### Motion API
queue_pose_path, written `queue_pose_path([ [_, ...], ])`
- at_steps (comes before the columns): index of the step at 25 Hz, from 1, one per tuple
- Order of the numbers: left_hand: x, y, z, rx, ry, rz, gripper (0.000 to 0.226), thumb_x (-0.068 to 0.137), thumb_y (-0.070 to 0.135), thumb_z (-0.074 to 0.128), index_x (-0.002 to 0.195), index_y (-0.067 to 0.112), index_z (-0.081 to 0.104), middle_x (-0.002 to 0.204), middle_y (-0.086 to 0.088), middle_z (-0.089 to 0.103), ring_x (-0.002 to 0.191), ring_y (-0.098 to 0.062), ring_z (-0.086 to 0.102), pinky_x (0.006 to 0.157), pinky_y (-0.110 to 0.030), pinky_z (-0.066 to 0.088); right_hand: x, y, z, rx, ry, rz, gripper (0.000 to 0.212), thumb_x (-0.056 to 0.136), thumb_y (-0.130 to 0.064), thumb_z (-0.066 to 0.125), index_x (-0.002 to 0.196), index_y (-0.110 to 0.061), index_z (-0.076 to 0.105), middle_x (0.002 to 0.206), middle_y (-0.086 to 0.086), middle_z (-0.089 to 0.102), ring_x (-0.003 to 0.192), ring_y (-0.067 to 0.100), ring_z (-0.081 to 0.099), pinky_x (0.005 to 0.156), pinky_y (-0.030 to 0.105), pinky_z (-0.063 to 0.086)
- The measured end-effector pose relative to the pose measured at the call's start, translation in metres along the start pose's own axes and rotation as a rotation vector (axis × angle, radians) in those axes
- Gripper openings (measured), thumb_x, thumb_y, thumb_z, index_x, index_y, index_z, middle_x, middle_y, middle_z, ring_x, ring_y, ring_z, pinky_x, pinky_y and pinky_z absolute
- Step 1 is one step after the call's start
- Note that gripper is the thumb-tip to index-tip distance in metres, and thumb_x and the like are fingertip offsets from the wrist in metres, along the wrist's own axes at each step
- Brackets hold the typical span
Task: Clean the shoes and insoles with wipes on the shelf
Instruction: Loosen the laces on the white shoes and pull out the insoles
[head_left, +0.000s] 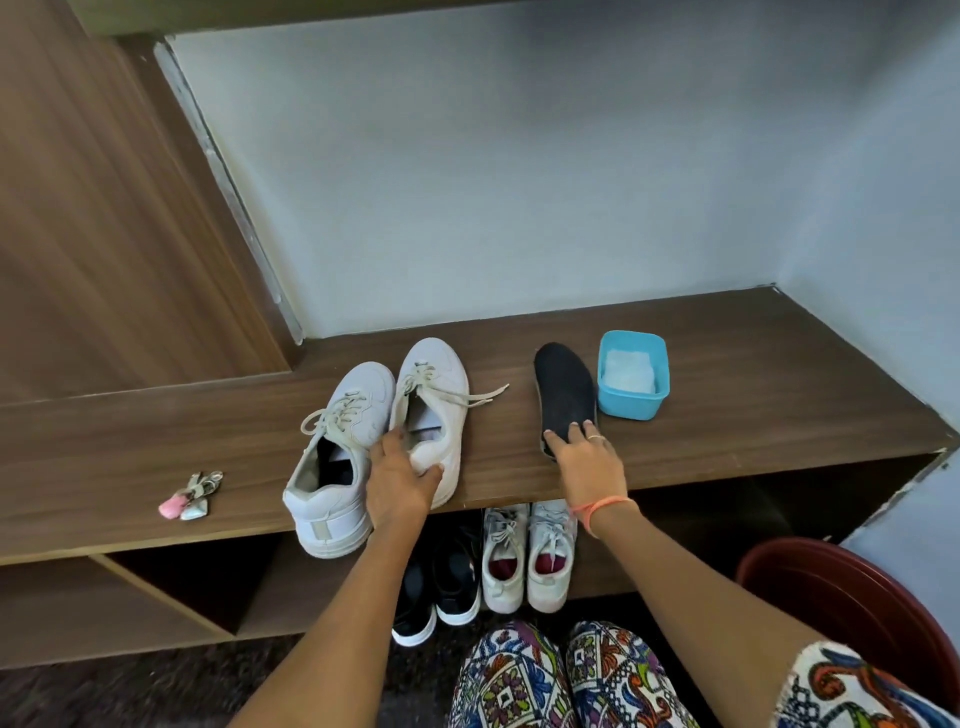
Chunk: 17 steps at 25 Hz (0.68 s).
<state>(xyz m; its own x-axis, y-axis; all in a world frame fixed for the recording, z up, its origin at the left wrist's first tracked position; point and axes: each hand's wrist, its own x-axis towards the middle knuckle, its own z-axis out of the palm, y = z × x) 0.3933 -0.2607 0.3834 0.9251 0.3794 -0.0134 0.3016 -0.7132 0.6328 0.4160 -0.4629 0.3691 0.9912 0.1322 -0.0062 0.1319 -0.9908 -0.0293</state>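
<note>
Head view first — what is the left hand (400, 480) doing?

— It grips the heel end of the right-hand white sneaker (434, 410), thumb on the outer side wall, fingers curled over the collar into the opening. The upper looks like smooth, slightly creased leather, with flat pale laces trailing loose onto the wood.

And the other hand?

— The right hand (584, 462) lies flat, fingers spread, pressing its fingertips on the heel end of a dark insole (563, 395); it presses rather than clasps. A ring shows on one finger and an orange thread band (602, 506) circles the wrist. The insole is a long, rounded, matte black shape with a fabric-like face, lying near the front edge of the bench (727, 441).

What sits around them?

— The second white sneaker (337, 462) touches the first on its left, its heel overhanging the front edge. Just beside the insole, toward the back right, stands a blue plastic tub (634, 376), rectangular with rounded corners, holding folded white wipes (626, 371). Well apart, toward the left end, lies a small bunch of keys (189, 496) with a pink tag. The bench is dark wood-grain laminate. Below its front edge, pale mesh trainers (527, 556) and black shoes (441, 582) stand on the floor.
</note>
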Motion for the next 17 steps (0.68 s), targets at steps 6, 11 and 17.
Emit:
queue_pose_path([
  [6, 0.000, 0.032, 0.022, -0.016, -0.111, 0.085, 0.061, 0.081, 0.024, 0.069, 0.133, 0.013, 0.039, 0.141, -0.008, 0.035, 0.119, -0.028, 0.050, 0.093, -0.034, 0.042, 0.014, 0.009, 0.009, -0.005, -0.228, -0.031, 0.059, 0.095, -0.046, 0.041, 0.149, -0.028, 0.022, 0.156, 0.004, 0.021, 0.146, 0.027, 0.011, 0.113, 0.052, 0.019],
  [11, 0.007, 0.036, 0.005, -0.125, -0.199, 0.072, 0.058, 0.084, 0.038, 0.063, 0.136, 0.021, 0.042, 0.126, -0.004, 0.058, 0.116, -0.026, 0.055, 0.093, -0.035, 0.046, 0.010, -0.028, -0.008, 0.295, 0.174, 0.062, 0.043, 0.091, -0.024, 0.046, 0.132, -0.018, 0.051, 0.136, 0.006, 0.050, 0.130, 0.028, 0.041, 0.100, 0.046, 0.042],
  [17, 0.007, -0.029, -0.056, 0.000, 0.446, -0.176, 0.024, 0.088, 0.016, 0.055, 0.110, 0.016, 0.066, 0.113, -0.017, 0.061, 0.108, -0.035, 0.048, 0.081, -0.039, 0.042, -0.005, -0.135, -0.032, 0.366, 0.417, -0.444, 0.034, 0.083, -0.025, 0.042, 0.101, -0.020, 0.070, 0.107, 0.004, 0.063, 0.100, 0.030, 0.058, 0.075, 0.041, 0.050],
])
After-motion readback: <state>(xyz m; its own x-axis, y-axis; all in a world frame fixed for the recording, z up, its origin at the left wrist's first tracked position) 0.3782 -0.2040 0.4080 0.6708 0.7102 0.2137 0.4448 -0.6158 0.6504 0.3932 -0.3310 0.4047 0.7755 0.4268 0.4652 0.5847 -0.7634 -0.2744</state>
